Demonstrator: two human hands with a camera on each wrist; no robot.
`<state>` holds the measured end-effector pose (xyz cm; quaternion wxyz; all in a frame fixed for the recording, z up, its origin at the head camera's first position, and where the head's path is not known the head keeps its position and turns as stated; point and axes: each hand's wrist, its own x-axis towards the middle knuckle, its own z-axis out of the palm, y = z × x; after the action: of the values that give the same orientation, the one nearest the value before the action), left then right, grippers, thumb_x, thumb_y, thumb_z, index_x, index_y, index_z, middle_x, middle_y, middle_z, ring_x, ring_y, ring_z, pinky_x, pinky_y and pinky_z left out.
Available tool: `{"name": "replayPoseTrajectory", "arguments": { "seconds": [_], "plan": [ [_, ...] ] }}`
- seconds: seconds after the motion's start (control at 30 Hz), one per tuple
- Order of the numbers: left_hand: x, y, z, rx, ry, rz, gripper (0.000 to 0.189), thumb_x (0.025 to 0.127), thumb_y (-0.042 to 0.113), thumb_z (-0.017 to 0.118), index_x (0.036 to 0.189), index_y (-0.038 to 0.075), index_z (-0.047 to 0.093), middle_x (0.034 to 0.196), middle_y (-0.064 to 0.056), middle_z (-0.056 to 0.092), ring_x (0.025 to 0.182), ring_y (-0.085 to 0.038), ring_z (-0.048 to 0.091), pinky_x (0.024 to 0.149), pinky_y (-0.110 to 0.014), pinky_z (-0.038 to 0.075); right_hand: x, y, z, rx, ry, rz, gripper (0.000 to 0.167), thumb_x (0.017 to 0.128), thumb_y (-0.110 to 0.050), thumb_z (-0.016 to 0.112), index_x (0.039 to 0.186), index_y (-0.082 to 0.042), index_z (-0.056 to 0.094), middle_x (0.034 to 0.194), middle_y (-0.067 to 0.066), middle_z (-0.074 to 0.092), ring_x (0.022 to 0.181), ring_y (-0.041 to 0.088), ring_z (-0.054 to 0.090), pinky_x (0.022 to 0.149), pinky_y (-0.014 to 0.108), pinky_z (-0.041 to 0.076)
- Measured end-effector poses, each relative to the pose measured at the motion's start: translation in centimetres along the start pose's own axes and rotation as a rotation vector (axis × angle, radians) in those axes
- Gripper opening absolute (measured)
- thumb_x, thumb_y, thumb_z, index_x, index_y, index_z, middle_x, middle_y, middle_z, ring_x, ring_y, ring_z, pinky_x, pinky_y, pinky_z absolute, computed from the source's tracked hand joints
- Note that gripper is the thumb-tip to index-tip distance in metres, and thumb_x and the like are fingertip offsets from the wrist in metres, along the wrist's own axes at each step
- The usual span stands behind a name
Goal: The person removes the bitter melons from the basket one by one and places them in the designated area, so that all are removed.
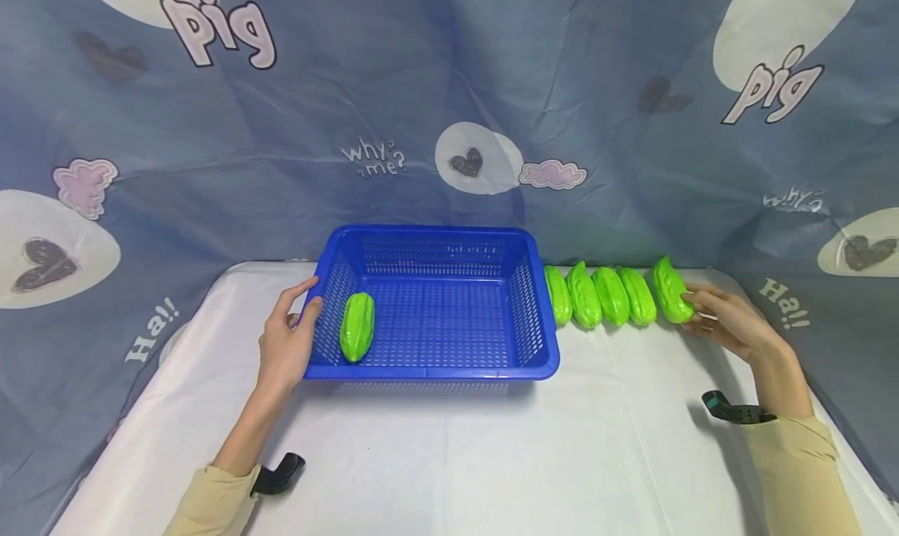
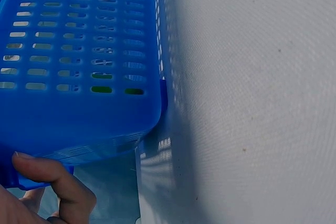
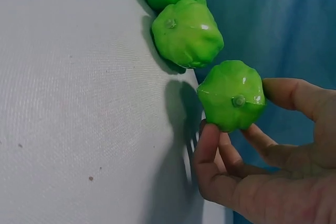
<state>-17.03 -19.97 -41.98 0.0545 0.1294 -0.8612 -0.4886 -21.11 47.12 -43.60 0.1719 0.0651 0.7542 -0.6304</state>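
Observation:
A green ribbed gourd (image 3: 231,98), glossy like plastic, is pinched between the thumb and fingers of my right hand (image 1: 726,317). In the right wrist view it hangs just off the white surface, its shadow beside it. My left hand (image 1: 289,337) holds the left rim of a blue plastic basket (image 1: 431,372), the thumb lying against the rim in the left wrist view. Inside that basket, near its left wall, one similar gourd (image 1: 357,327) lies lengthwise. Several more gourds (image 1: 611,296) stand in a row between the basket and my right hand, the leftmost partly hidden by the basket's wall.
The white-covered table (image 1: 449,458) carries the basket and the row of gourds. Behind it hangs a blue-grey printed cloth (image 1: 393,76), close to the basket's far side and the gourds. Dark straps with small devices (image 1: 733,408) sit on both wrists.

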Motion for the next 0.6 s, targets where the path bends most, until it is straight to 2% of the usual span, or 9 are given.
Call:
{"name": "replayPoseTrajectory", "arguments": {
  "seconds": [0.07, 0.2, 0.23, 0.47, 0.6],
  "plan": [
    [-0.01, 0.05, -0.01, 0.001, -0.002, -0.002, 0.051, 0.113, 0.052, 0.045, 0.162, 0.040, 0.046, 0.115, -0.020, 0.072, 0.087, -0.016, 0.061, 0.072, -0.032, 0.046, -0.01, 0.10, 0.01, -0.066, 0.007, 0.004, 0.048, 0.117, -0.031, 0.047, 0.159, -0.011, 0.033, 0.121, -0.021, 0.054, 0.103, 0.000, 0.065, 0.090, 0.023, 0.058],
    [-0.02, 0.01, 0.00, -0.005, -0.003, -0.006, 0.050, 0.113, 0.052, 0.045, 0.162, 0.041, 0.046, 0.113, -0.018, 0.072, 0.086, -0.014, 0.061, 0.072, -0.032, 0.046, 0.12, 0.12, 0.25, -0.177, 0.011, 0.004, 0.069, 0.117, -0.036, 0.045, 0.167, 0.003, 0.018, 0.123, -0.025, 0.049, 0.105, -0.005, 0.062, 0.092, 0.022, 0.058],
    [-0.02, -0.01, 0.01, -0.006, -0.003, -0.007, 0.050, 0.113, 0.052, 0.045, 0.162, 0.041, 0.046, 0.111, -0.017, 0.072, 0.085, -0.014, 0.061, 0.072, -0.032, 0.046, 0.16, 0.13, 0.31, -0.170, 0.015, 0.009, 0.070, 0.117, -0.035, 0.046, 0.167, 0.004, 0.017, 0.123, -0.025, 0.050, 0.104, -0.005, 0.062, 0.092, 0.022, 0.058],
    [0.05, -0.08, 0.00, -0.008, -0.001, -0.005, 0.050, 0.113, 0.052, 0.046, 0.162, 0.041, 0.047, 0.090, -0.004, 0.066, 0.076, -0.012, 0.056, 0.066, -0.031, 0.043, 0.26, 0.29, 0.53, -0.156, 0.049, 0.036, 0.063, 0.115, -0.035, 0.051, 0.165, -0.005, 0.027, 0.120, -0.023, 0.051, 0.097, 0.000, 0.059, 0.090, 0.021, 0.058],
    [0.04, -0.13, -0.01, -0.009, 0.002, -0.004, 0.050, 0.113, 0.052, 0.047, 0.161, 0.041, 0.047, 0.088, -0.003, 0.065, 0.074, -0.011, 0.055, 0.065, -0.031, 0.043, 0.27, 0.37, 0.59, -0.162, 0.064, 0.041, 0.060, 0.115, -0.035, 0.052, 0.164, -0.009, 0.030, 0.119, -0.023, 0.052, 0.097, 0.001, 0.058, 0.090, 0.021, 0.057]
  ]
}}
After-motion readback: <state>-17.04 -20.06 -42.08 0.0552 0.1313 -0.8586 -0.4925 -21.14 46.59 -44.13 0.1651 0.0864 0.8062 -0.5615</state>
